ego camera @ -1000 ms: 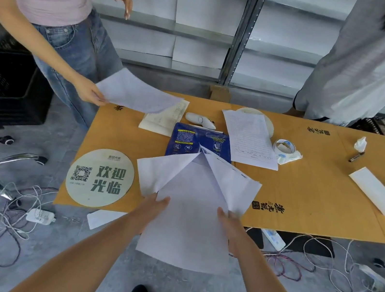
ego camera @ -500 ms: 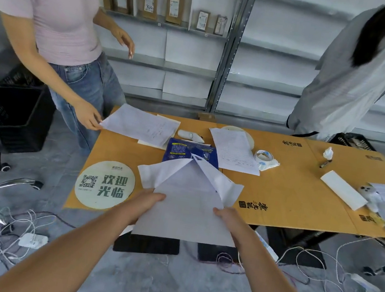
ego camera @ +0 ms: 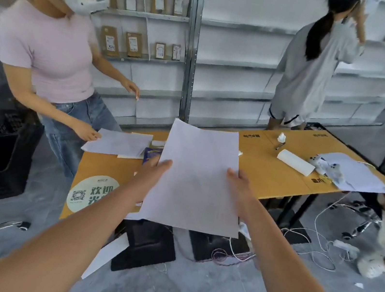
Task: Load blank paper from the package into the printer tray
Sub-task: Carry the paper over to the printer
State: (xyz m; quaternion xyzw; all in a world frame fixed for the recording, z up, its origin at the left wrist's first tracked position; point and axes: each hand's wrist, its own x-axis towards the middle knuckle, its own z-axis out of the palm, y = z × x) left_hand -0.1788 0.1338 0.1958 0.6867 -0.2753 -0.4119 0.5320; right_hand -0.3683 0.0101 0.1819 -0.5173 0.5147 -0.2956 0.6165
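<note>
I hold a stack of blank white paper (ego camera: 196,177) in front of me, lifted above the front edge of the orange table (ego camera: 280,178). My left hand (ego camera: 155,172) grips its left edge and my right hand (ego camera: 238,186) grips its right edge. The sheets lie flat and squared, tilted up toward me. A corner of the blue paper package (ego camera: 151,154) shows on the table just left of the stack; the rest is hidden behind the paper. No printer or printer tray is visible.
A person in a pink top (ego camera: 48,58) stands at the table's left with a hand on loose sheets (ego camera: 118,143). Another person in grey (ego camera: 311,71) stands behind the table at metal shelving. Cables (ego camera: 317,245), black boxes (ego camera: 146,247) and chairs sit on the floor.
The fanned-out sheets have come together into one flat stack, lifted higher off the table. My view has risen, showing more of the shelves and the people.
</note>
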